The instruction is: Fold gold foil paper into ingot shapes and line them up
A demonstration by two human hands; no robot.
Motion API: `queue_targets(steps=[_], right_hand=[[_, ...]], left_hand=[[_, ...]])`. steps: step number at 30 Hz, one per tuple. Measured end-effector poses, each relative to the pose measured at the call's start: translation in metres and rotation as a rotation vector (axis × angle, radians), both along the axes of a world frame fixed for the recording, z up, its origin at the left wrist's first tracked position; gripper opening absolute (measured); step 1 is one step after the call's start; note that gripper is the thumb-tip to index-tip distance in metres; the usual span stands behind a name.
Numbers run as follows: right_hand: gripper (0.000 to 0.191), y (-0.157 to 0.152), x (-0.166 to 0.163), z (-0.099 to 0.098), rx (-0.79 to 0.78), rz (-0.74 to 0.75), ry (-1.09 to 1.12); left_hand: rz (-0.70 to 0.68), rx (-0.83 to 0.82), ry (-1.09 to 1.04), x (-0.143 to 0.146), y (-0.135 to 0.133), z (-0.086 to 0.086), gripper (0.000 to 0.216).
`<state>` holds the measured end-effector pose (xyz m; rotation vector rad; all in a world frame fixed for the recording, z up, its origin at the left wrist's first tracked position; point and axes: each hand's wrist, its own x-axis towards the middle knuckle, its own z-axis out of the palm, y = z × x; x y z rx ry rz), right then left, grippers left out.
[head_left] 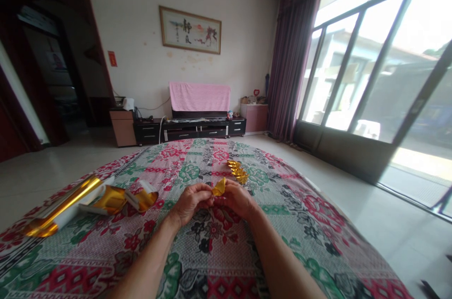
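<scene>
Between my two hands, above the patterned cloth, is a small piece of folded gold foil paper (219,187). My left hand (193,201) pinches its left side with thumb and fingers. On the other side, my right hand (238,199) has its fingers curled around the paper's right edge. Just beyond my right hand lies a short row of folded gold paper pieces (238,172). To the left, a long roll of gold foil paper (67,205) rests on the cloth. Beside it are curled gold sheets with white backs (110,199), and a smaller curled piece (144,200).
A red, green and grey flowered cloth (275,238) covers the surface under my hands. Across the room stands a low black cabinet (196,133) with a pink towel (199,96) draped over something on it. Large glass doors (353,77) are at the right.
</scene>
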<state>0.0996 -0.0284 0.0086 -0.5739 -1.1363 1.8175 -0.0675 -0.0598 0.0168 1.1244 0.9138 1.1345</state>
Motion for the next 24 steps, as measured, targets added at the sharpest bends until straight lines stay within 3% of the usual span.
queue_targets(steps=[5,10,18,24], right_hand=[[0.016,-0.0009,-0.0002,0.0038,0.058,-0.178,0.000],[0.022,-0.0066,-0.0009,0.0094,0.229,-0.332,-0.273],[0.014,-0.0077,-0.0032,0.0087,0.888,-0.481,-0.624],[0.016,-0.0066,-0.0022,0.0056,1.053,-0.503,-0.740]], left_hand=[[0.137,0.163,0.246,-0.0050,0.0036,-0.0009,0.012],[0.219,0.342,0.490,-0.0065,0.0065,-0.0039,0.009],[0.398,0.670,0.809,-0.0059,0.0056,-0.0067,0.011],[0.405,0.782,0.897,-0.0037,0.0067,-0.0084,0.012]])
